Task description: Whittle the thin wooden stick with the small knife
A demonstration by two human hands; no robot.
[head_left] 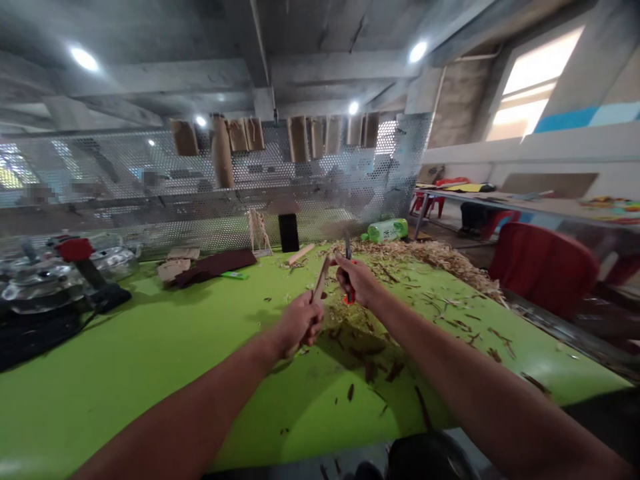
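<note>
Hidden or unclear, as seen from where I stand: one red-handled knife (349,298), its grip mostly covered by the right hand (356,280), fingers closed around it, the grey blade blurred and pointing to the far side; one slim wooden stick (321,280), near end covered by the left hand (300,320), fingers clamped on it, far end beside the right fingertips, contact not certain; both forearms, cut off at the near edge; one dark rounded object (425,459), cut off at the near edge, unidentified; one red-and-black item (75,250) among glossy metallic-looking shapes at left, kind uncertain. Lettering: one bottle (387,230) with green label and cap, lying on its side at the far right, print too small to read; one narrow green item (233,275), no legible marking. Surface: one bright green tabletop (165,360), dark bark-like scraps strewn near right, pale curled shavings (430,257) heaped along the far right edge; far side, a loose wood strip (301,255), a black rectangular slab (289,233) standing upright, pale cords (259,232), a dark brown sheet (220,265). Room: perforated metal screen (190,200) hung with brown pieces (297,139); red plastic chair (543,267) and second table (525,203) at right; bright window (535,83); concrete ceiling with lit lamps.
</note>
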